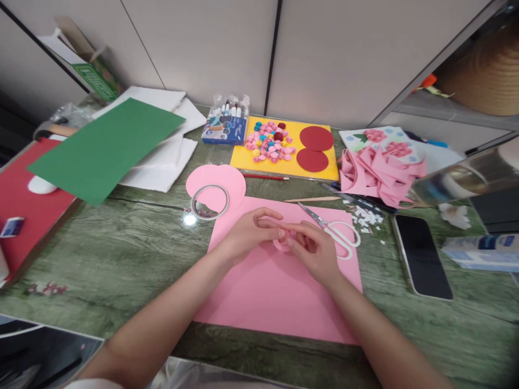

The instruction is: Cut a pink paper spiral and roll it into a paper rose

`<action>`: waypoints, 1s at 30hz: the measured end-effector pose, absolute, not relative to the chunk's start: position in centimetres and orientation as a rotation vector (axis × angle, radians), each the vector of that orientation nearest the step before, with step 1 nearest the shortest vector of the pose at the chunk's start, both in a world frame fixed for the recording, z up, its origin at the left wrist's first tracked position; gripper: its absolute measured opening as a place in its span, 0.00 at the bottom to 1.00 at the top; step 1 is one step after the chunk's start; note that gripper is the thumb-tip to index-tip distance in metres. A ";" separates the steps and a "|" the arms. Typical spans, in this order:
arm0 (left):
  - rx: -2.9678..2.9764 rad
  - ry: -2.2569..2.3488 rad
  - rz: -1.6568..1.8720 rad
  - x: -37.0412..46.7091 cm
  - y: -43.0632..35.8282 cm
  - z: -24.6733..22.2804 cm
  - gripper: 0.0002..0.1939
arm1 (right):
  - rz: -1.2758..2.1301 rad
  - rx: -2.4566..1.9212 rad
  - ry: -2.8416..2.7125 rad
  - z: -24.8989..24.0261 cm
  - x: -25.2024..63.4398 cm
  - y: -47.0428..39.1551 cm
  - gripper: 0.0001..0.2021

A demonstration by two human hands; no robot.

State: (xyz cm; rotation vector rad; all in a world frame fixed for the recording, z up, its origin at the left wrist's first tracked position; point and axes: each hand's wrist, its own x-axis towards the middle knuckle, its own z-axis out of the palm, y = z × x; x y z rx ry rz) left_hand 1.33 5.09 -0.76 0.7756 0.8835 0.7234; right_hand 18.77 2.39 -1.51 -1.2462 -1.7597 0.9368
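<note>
Both of my hands meet over a pink sheet (279,302) on the table. Between the fingertips of my left hand (255,232) and my right hand (316,251) is a small curled pink paper strip (281,246), partly hidden by the fingers. Both hands are closed on it. White-handled scissors (343,237) lie just right of my right hand, their blades pointing up and left. Left of my left hand, a roll of tape (193,204) rests partly on overlapping pink paper circles (237,186).
Behind sits a yellow sheet (292,172) with coloured rolled pieces (270,143) and red circles (316,139). Pink scraps (377,173) and a phone (421,256) are on the right. A green sheet (109,146) and a marker box (225,129) stand at left and back.
</note>
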 end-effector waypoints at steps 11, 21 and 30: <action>0.873 0.886 0.527 0.2 5.6 0.0 0.18 | 1.004 -1.258 -1.848 -1.5 18.6 2.3 0.06; 0.713 0.943 0.780 2.2 4.4 -0.3 0.16 | 0.665 -1.348 -1.814 -1.7 18.4 2.0 0.05; 0.737 0.865 0.641 0.9 5.2 -0.4 0.19 | 0.960 -1.253 -1.752 -1.4 18.8 2.0 0.07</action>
